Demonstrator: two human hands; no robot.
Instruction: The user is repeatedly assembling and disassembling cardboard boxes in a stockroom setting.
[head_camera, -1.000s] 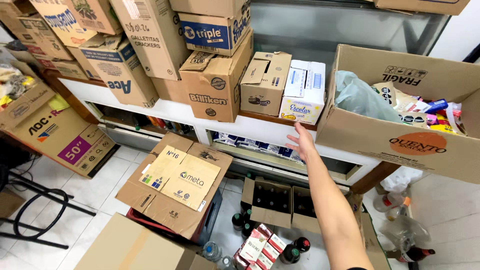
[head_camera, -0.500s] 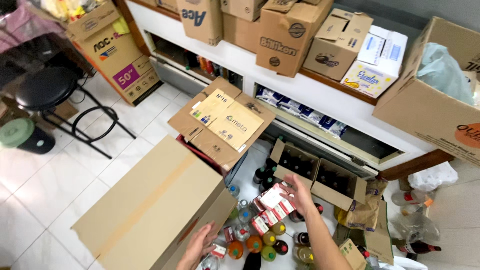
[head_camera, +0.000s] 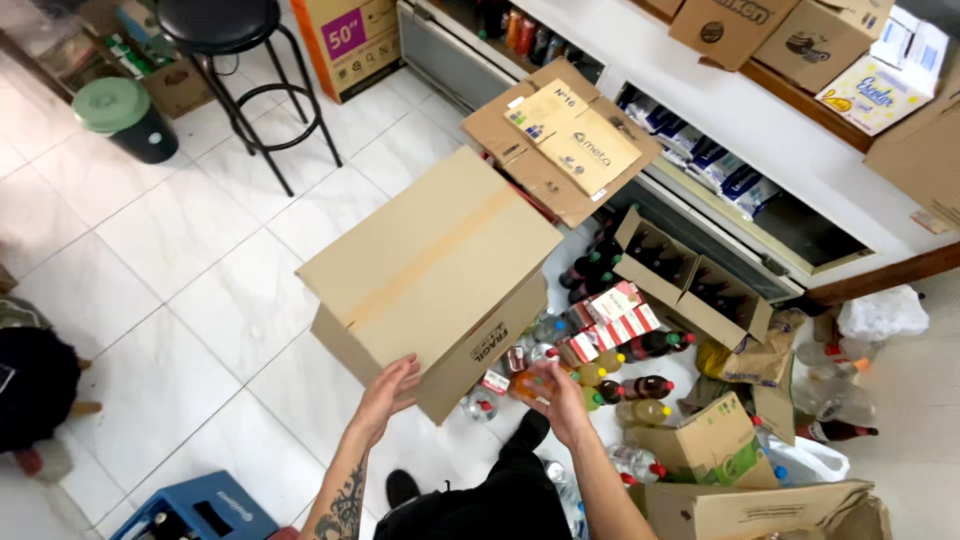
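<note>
The taped box (head_camera: 430, 275) is held tilted above the floor, its long axis running away leftward; the left hand (head_camera: 388, 392) is pressed open-palmed against its near edge, the right hand (head_camera: 557, 395) spread beside its lower corner, gripping nothing

I have both forearms reaching forward from the bottom edge of the view, converging slightly. My left hand (head_camera: 388, 392) is open, fingers spread and pointing up and ahead, palm turned inward; that forearm bears a dark tattoo. My right hand (head_camera: 558, 396) is further right, fingers loosely curled, blurred, so I cannot tell its grip.
</note>
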